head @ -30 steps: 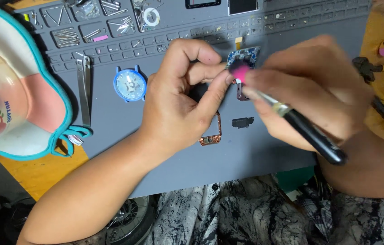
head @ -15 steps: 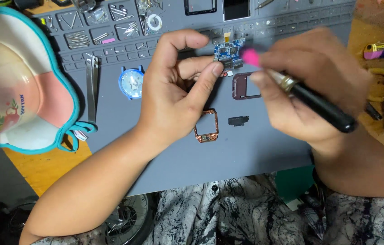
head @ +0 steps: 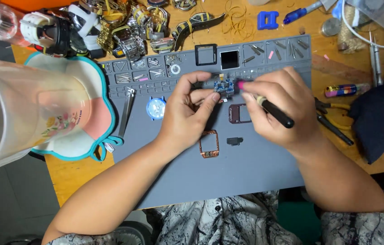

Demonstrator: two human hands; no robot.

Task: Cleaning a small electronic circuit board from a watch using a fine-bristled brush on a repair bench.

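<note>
Grey silicone covers the middle of the wooden worktop, and on this work mat a small square watch already lies in pieces, so the dismantling looks largely done while the work on its inner board is, by the look of it, in hand.

Far left of the left grip stands a pink and teal scalloped dish, with tweezers and a round blue watch part between the dish and the hand. The left hand is closed in a pinch: thumb and forefinger hold the small blue circuit board by its near edge, raised just above the mat. Below that grip lies a copper-coloured square frame, and just right of it a small black piece. Between the two hands rests a dark reddish bezel; above them, in the mat's tray row, sit two black square frames.

The right hand is clenched round a black-handled tool, held like a pen, its pink tip touching or nearly touching the board's right edge; I cannot tell which. Right of this grip lie pliers and a dark cloth.

None of the loose parts is fitted back, so reassembly is all still to do.
</note>
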